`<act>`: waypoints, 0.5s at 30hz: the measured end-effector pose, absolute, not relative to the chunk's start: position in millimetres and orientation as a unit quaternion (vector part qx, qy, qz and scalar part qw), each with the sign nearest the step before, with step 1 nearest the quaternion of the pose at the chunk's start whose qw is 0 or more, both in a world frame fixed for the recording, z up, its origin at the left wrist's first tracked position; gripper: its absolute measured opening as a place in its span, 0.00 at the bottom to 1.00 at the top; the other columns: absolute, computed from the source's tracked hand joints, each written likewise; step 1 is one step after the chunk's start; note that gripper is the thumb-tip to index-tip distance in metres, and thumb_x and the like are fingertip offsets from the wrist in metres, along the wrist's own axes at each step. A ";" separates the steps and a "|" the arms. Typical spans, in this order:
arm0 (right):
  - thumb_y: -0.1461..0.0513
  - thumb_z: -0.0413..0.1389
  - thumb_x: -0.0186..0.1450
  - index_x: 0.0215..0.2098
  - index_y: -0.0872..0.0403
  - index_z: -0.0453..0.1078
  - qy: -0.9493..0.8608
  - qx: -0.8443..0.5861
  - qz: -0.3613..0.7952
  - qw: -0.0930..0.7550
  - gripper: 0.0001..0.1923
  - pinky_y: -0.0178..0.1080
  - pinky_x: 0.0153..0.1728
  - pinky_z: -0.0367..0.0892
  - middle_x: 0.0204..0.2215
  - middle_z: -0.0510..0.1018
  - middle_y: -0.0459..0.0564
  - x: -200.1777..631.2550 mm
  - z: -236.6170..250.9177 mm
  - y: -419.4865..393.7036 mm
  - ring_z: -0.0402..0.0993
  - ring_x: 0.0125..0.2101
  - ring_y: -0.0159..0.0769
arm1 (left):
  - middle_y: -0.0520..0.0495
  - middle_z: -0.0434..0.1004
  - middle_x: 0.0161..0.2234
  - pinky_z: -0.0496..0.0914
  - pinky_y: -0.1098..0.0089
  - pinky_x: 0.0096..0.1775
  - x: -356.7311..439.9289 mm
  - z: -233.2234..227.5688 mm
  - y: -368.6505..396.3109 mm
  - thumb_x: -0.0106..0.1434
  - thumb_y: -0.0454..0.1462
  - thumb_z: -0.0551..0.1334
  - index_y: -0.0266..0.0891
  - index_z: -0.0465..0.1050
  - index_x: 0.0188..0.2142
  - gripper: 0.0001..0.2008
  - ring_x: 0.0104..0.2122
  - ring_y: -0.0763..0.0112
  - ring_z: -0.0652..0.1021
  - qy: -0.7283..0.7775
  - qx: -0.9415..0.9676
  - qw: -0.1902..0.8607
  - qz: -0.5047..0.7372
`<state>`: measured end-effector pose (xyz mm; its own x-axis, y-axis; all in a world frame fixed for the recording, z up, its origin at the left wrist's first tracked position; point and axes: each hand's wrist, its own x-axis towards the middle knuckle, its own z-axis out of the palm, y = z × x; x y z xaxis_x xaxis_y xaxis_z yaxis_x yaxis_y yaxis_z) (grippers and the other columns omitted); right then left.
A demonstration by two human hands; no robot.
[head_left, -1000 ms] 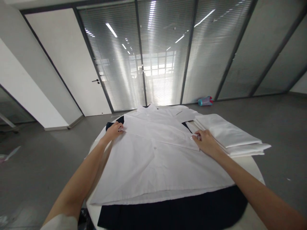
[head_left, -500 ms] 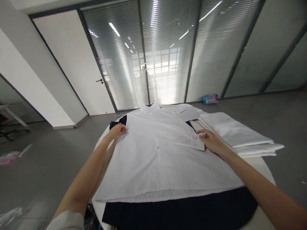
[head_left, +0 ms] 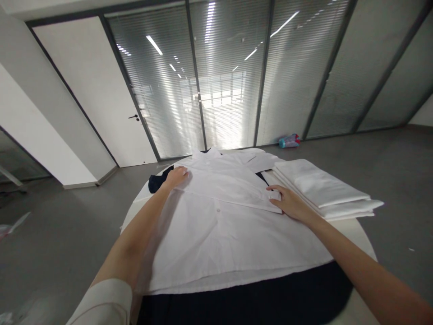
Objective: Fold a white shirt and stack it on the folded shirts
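- Since the earlier frame, the left hand (head_left: pixel 176 176) has been slid farther along the white shirt (head_left: pixel 219 225), from its edge onto the shoulder.
- Hem is laid nearest on the bench (head_left: pixel 358 234), over dark cloth (head_left: pixel 250 300); the long axis runs away toward the collar.
- Right hand (head_left: pixel 289 204) is laid flat on the folded sleeve, fingers together.
- Left fingers are pressed flat, slightly spread.
- Folded white stack (head_left: pixel 321 189) lies just right.

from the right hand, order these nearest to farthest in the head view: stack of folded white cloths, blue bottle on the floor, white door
From the right hand:
1. Stack of folded white cloths, just right of it on the table.
2. Blue bottle, on the floor beyond the table, by the glass wall.
3. White door, far off to the left.
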<state>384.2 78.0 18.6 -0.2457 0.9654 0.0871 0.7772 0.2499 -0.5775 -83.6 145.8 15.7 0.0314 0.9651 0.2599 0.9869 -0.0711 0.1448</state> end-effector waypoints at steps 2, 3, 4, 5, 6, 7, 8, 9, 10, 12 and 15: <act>0.61 0.55 0.62 0.54 0.55 0.70 -0.763 -0.576 0.205 0.212 0.22 0.38 0.34 0.63 0.15 0.68 0.40 383.7 19.9 77.8 0.72 0.22 0.38 | 0.35 0.67 0.60 0.59 0.53 0.60 -78.9 5.6 146.5 0.68 0.50 0.53 0.38 0.71 0.55 0.24 0.61 0.50 0.66 -0.690 -0.712 0.035 -0.128; 0.62 0.56 0.62 0.54 0.55 0.70 -0.761 -0.580 0.202 0.209 0.21 0.38 0.34 0.63 0.15 0.69 0.40 383.5 20.4 77.9 0.73 0.23 0.38 | 0.35 0.64 0.63 0.57 0.51 0.61 -78.1 0.8 145.7 0.68 0.52 0.53 0.40 0.69 0.58 0.27 0.63 0.48 0.63 -0.697 -0.707 0.032 -0.115; 0.62 0.56 0.61 0.54 0.56 0.70 -0.758 -0.585 0.202 0.207 0.22 0.38 0.34 0.63 0.16 0.69 0.40 383.5 20.7 78.2 0.73 0.23 0.38 | 0.35 0.61 0.65 0.55 0.49 0.62 -78.0 -3.5 144.6 0.68 0.54 0.52 0.41 0.66 0.61 0.30 0.64 0.46 0.61 -0.704 -0.702 0.027 -0.102; 0.61 0.57 0.61 0.54 0.57 0.70 -0.754 -0.590 0.202 0.206 0.22 0.37 0.33 0.63 0.15 0.69 0.40 383.6 20.8 78.6 0.73 0.23 0.38 | 0.35 0.58 0.66 0.53 0.48 0.62 -78.5 -7.2 143.6 0.68 0.56 0.51 0.42 0.63 0.64 0.32 0.65 0.45 0.59 -0.711 -0.698 0.022 -0.087; 0.60 0.57 0.61 0.54 0.59 0.69 -0.749 -0.595 0.202 0.207 0.23 0.37 0.33 0.63 0.15 0.69 0.41 384.0 20.7 79.2 0.73 0.24 0.39 | 0.35 0.55 0.68 0.52 0.48 0.62 -79.3 -10.0 142.8 0.68 0.57 0.50 0.42 0.60 0.65 0.33 0.66 0.44 0.57 -0.716 -0.694 0.019 -0.074; 0.58 0.58 0.62 0.55 0.60 0.69 -0.745 -0.600 0.201 0.212 0.25 0.37 0.32 0.63 0.15 0.69 0.41 384.5 20.3 79.9 0.73 0.24 0.40 | 0.35 0.53 0.68 0.51 0.48 0.63 -80.3 -12.1 142.2 0.68 0.57 0.48 0.43 0.58 0.67 0.34 0.67 0.44 0.56 -0.719 -0.692 0.017 -0.063; 0.56 0.58 0.62 0.56 0.61 0.68 -0.741 -0.601 0.204 0.219 0.26 0.37 0.32 0.63 0.15 0.69 0.41 385.2 19.5 80.7 0.73 0.24 0.40 | 0.36 0.51 0.69 0.50 0.49 0.63 -81.2 -13.4 141.9 0.69 0.58 0.47 0.43 0.56 0.67 0.35 0.67 0.44 0.55 -0.720 -0.692 0.018 -0.055; 0.55 0.57 0.63 0.57 0.62 0.66 -0.737 -0.602 0.209 0.226 0.28 0.37 0.32 0.63 0.15 0.69 0.42 386.0 18.5 81.6 0.73 0.24 0.40 | 0.37 0.51 0.69 0.50 0.49 0.63 -81.9 -14.0 141.7 0.69 0.58 0.46 0.43 0.55 0.68 0.35 0.67 0.44 0.55 -0.720 -0.692 0.021 -0.048; 0.54 0.56 0.64 0.58 0.62 0.65 -0.734 -0.600 0.218 0.232 0.28 0.37 0.32 0.63 0.16 0.70 0.42 386.8 17.3 82.7 0.73 0.24 0.40 | 0.37 0.51 0.69 0.50 0.49 0.63 -82.3 -13.9 141.5 0.69 0.58 0.46 0.44 0.55 0.68 0.35 0.67 0.45 0.55 -0.719 -0.693 0.026 -0.045; 0.55 0.53 0.66 0.59 0.61 0.63 -0.729 -0.599 0.233 0.237 0.27 0.37 0.32 0.64 0.16 0.71 0.41 388.1 14.8 84.8 0.73 0.22 0.38 | 0.39 0.54 0.68 0.53 0.49 0.63 -81.1 -11.8 140.8 0.69 0.58 0.46 0.45 0.58 0.67 0.34 0.66 0.45 0.57 -0.717 -0.694 0.049 -0.042; 0.57 0.52 0.67 0.59 0.59 0.63 -0.727 -0.600 0.238 0.235 0.25 0.37 0.32 0.64 0.17 0.71 0.41 389.0 12.4 87.0 0.72 0.19 0.36 | 0.41 0.61 0.65 0.56 0.48 0.62 -71.8 -4.6 140.2 0.69 0.54 0.50 0.45 0.69 0.59 0.27 0.65 0.46 0.61 -0.705 -0.701 0.097 -0.049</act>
<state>389.0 87.0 12.4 -0.1699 0.9839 0.0561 0.7609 0.1671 -0.6269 -71.8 140.2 -4.6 0.0009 0.9784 0.2065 0.9977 0.0132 -0.0671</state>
